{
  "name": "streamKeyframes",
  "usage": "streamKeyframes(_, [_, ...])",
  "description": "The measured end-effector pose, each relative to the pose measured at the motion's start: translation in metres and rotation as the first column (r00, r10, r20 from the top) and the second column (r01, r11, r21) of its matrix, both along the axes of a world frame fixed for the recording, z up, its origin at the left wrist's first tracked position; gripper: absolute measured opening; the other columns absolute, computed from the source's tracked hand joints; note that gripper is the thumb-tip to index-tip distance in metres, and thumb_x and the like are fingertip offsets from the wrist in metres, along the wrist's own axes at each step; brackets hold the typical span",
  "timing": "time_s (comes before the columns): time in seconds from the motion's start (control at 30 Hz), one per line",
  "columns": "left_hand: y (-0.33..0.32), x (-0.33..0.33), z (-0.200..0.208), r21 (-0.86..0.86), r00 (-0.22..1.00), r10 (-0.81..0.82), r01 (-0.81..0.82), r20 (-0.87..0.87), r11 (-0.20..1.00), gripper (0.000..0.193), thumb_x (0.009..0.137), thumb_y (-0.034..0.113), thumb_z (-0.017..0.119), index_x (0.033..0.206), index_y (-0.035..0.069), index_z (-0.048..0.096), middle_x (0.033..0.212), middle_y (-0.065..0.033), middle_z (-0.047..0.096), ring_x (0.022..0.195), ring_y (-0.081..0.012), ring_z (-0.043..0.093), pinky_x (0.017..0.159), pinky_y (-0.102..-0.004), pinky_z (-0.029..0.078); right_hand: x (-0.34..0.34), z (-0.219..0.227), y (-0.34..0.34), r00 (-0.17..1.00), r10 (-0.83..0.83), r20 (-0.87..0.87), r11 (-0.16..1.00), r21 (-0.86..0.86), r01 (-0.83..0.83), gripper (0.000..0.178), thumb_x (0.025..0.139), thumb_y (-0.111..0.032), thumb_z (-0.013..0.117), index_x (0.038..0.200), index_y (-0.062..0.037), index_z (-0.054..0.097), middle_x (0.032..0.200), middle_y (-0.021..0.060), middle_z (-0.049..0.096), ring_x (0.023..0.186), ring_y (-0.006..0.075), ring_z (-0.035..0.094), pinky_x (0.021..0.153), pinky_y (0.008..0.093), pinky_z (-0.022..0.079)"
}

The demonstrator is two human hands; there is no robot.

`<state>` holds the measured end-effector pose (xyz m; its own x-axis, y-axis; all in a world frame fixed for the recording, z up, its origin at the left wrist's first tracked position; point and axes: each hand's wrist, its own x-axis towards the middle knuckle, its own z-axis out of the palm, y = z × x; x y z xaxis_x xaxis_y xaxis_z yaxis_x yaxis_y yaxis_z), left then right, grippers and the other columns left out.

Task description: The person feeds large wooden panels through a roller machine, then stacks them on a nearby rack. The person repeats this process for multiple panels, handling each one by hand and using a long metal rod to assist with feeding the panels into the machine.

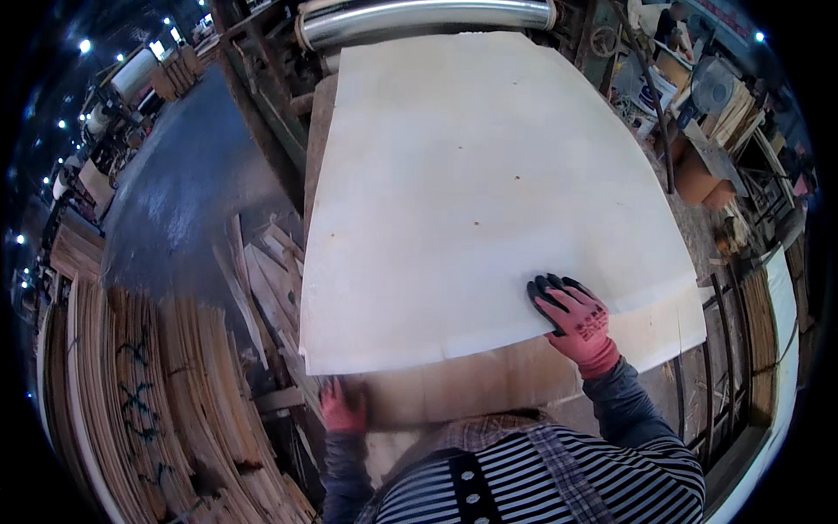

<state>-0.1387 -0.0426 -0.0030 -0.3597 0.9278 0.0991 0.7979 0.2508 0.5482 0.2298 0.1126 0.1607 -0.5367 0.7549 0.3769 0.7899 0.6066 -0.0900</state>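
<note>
A large pale wood veneer sheet (pixel 419 175) lies flat before me, with a few small dark knots. My right hand (pixel 576 323), in a red glove with black-coated fingers, rests flat on its near right part, fingers stretched out. Below the sheet's near edge a browner wood sheet (pixel 471 384) shows, its right end paler. My left hand (pixel 343 408), gloved alike, is at the near left corner, beside the edge of the lower sheet. Its thumb stands apart from the fingers; the fingertips are dark and partly blurred at the corner.
A shiny metal roller (pixel 428 19) spans the far end of the veneer. Stacked veneer strips (pixel 175 402) stand at the lower left, with broken wood pieces (pixel 271 279) beside them. A fan (pixel 711 86) and a cardboard box (pixel 703 175) are at the right. Metal bars (pixel 720 367) run near the right side.
</note>
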Motion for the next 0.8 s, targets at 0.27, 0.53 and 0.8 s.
streamKeyframes(0.27, [0.016,0.004,0.025,-0.116,0.889,0.075,-0.025,0.452,0.993,0.051,0.080,0.041,0.050,0.120,0.009,0.042,0.104,-0.0171,0.055,0.094,-0.0307,0.054,0.075,-0.0376,0.043,-0.026,-0.043,0.171,0.989,-0.096,-0.111,0.995,0.003,0.097,0.044,0.064,-0.022,0.063,0.107,-0.0218,0.055,0.110,0.0028,0.053,0.102,0.0230,0.049,0.087,0.0356,0.040])
streamKeyframes(0.53, [0.009,-0.007,0.004,-0.207,0.904,0.240,-0.174,0.355,0.963,0.053,0.077,0.046,0.051,0.119,0.014,0.045,0.110,-0.0168,0.052,0.101,-0.0286,0.052,0.080,-0.0355,0.043,-0.074,-0.054,0.181,0.996,0.023,-0.086,0.996,0.088,-0.016,0.058,0.074,-0.033,0.054,0.124,-0.0100,0.037,0.125,0.0096,0.038,0.119,0.0246,0.031,0.101,0.0440,0.016])
streamKeyframes(0.8, [0.019,-0.005,0.094,0.106,0.877,-0.284,0.264,0.388,0.959,0.064,0.070,0.008,0.063,0.127,0.004,0.034,0.132,-0.0176,0.028,0.122,-0.0277,0.029,0.099,-0.0320,0.022,0.010,-0.070,-0.042,0.996,0.070,0.050,0.935,-0.352,-0.048,0.075,0.064,-0.042,0.063,0.123,-0.0034,0.036,0.125,0.0208,0.034,0.120,0.0379,0.026,0.101,0.0493,0.014])
